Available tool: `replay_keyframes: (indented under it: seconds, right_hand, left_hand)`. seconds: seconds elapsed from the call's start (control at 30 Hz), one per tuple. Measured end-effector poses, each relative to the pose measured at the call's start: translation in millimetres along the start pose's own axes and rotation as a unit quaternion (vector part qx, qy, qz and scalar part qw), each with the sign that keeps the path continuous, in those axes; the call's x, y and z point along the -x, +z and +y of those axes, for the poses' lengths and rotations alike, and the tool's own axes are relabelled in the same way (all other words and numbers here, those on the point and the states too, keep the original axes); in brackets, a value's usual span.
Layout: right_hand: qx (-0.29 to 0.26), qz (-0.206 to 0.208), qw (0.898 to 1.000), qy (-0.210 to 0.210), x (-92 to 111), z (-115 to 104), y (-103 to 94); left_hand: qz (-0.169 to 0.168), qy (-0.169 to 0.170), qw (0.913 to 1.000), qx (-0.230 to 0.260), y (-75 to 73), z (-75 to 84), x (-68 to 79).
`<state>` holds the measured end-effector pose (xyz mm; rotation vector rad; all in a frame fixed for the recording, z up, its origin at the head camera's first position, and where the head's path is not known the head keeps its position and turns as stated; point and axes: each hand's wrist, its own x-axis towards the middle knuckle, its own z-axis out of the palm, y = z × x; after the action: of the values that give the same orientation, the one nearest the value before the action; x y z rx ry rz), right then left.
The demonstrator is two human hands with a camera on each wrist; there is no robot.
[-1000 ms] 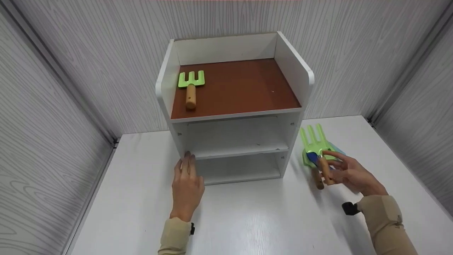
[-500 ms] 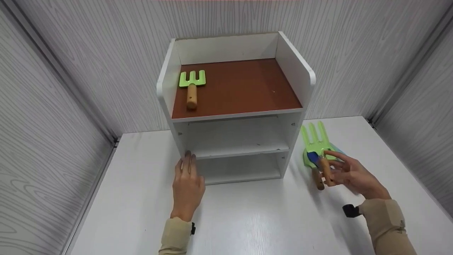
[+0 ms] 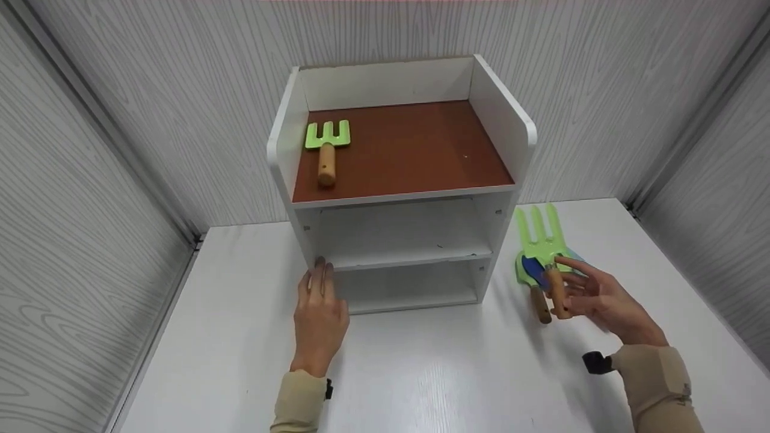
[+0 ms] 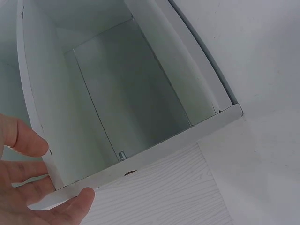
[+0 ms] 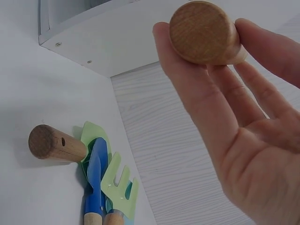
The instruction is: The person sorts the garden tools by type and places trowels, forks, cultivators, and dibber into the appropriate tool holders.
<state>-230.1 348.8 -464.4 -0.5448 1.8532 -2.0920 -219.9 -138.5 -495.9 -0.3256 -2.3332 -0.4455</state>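
My right hand [image 3: 607, 304] holds a light green hand fork [image 3: 541, 243] by its wooden handle [image 5: 201, 33], raised above a pile of garden tools. In the pile are a blue trowel [image 5: 97, 164], a green tool with a wooden handle [image 5: 61, 144] and another green fork [image 5: 121, 185]; the held fork partly hides them in the head view. My left hand [image 3: 319, 319] touches the front left edge of a white shelf unit [image 3: 397, 195], its fingers [image 4: 77, 206] at the side panel. On the brown top lies a green hand fork [image 3: 326, 144], tines toward the back.
The shelf unit has two white compartments below its brown top [image 3: 409, 144], with raised panels round the sides and back. It stands on a white table [image 3: 421, 373]. Wood-grain walls [image 3: 120, 90] rise behind and at both sides.
The fork in my right hand has shifted slightly right and away, its handle turning more upright in the head view. My left hand keeps its place on the shelf unit.
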Motion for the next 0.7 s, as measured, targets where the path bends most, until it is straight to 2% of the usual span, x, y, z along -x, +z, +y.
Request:
replay_keyframes:
  seconds: [0.43,0.7]
  right_hand:
    - [0.037,0.024,0.999,0.001,6,1,11.8]
    - [0.038,0.027,0.999,-0.015,3,-4,20.2]
  left_hand:
    - [-0.004,-0.006,1.0000,-0.002,0.2,0.4,1.3]
    - [-0.005,-0.008,1.0000,0.002,-1.1,1.1,-0.3]
